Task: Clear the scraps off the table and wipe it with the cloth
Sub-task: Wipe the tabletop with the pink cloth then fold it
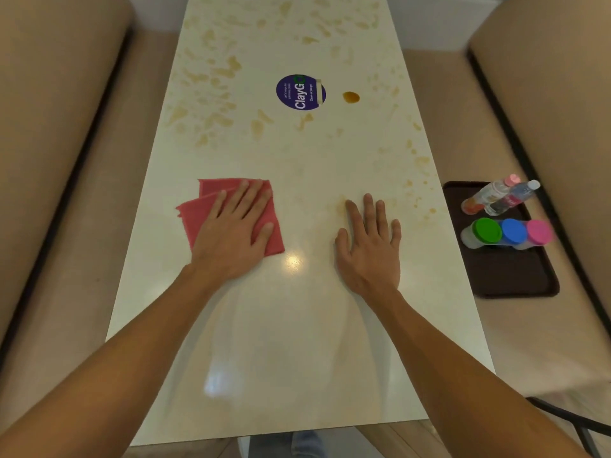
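Head view: the left hand point(233, 233) lies flat, fingers straight, pressing a folded pink cloth point(228, 213) onto a long white stone-look table point(297, 342). The right hand point(370, 242) rests flat on the bare tabletop beside it. Yellowish smears point(211, 117) cover the far half.

Round purple sticker point(301, 92) on desk point(297, 325), far half, near centre line. Large white lettering turned sideways, reading from near side to far: "ClayG", then a green ring-shaped last letter, likely "O". Smaller white line to the right of the big word, same orientation: roughly "Clean as you go", faint. Two tiny lines to the left of the big word, too small to read. Labels on two bottles point(502, 198) lying on brown tray point(515, 279): print blurred, illegible.
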{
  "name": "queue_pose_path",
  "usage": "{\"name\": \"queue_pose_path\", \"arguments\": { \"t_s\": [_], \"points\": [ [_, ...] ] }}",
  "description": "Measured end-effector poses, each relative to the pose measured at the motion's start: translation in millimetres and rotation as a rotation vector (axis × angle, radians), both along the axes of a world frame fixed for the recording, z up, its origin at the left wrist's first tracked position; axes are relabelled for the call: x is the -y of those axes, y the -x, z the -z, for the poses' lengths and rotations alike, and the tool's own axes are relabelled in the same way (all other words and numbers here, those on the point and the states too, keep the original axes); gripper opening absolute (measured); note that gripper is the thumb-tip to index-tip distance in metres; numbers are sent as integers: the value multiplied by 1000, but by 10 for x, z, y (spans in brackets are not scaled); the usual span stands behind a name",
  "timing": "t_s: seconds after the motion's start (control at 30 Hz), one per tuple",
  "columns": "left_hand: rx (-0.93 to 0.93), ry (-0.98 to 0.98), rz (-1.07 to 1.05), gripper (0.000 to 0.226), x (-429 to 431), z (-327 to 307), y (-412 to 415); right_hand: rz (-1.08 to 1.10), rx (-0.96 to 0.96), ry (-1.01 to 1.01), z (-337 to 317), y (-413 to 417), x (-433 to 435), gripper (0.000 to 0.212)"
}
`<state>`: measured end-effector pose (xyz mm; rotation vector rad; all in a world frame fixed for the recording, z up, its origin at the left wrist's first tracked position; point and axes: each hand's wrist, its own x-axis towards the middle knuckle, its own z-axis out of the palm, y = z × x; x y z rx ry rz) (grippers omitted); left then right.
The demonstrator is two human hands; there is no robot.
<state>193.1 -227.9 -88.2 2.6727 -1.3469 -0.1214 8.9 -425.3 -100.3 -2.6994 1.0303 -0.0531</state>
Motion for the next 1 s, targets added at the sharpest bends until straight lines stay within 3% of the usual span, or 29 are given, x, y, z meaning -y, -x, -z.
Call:
{"name": "queue_pose_path", "arguments": {
  "t_s": [0.13,0.33,0.5,0.67,0.8,1.0],
  "points": [
    [18,0,-51,68,-246,29,-207,-1,9,1,8,3,0,63],
    [-8,-29,-195,70,287,25,-474,8,25,6,30,0,-7,63],
    [-20,-2,-139,70,597,22,-276,3,20,15,30,-6,9,63],
    [-3,7,12,68,275,61,13,-2,20,8,40,7,21,63],
    [-9,-3,-64,71,121,57,-295,2,24,1,61,0,19,63],
    [-23,-11,-114,70,670,3,-238,2,21,8,64,2,33,63]
  ]
}}
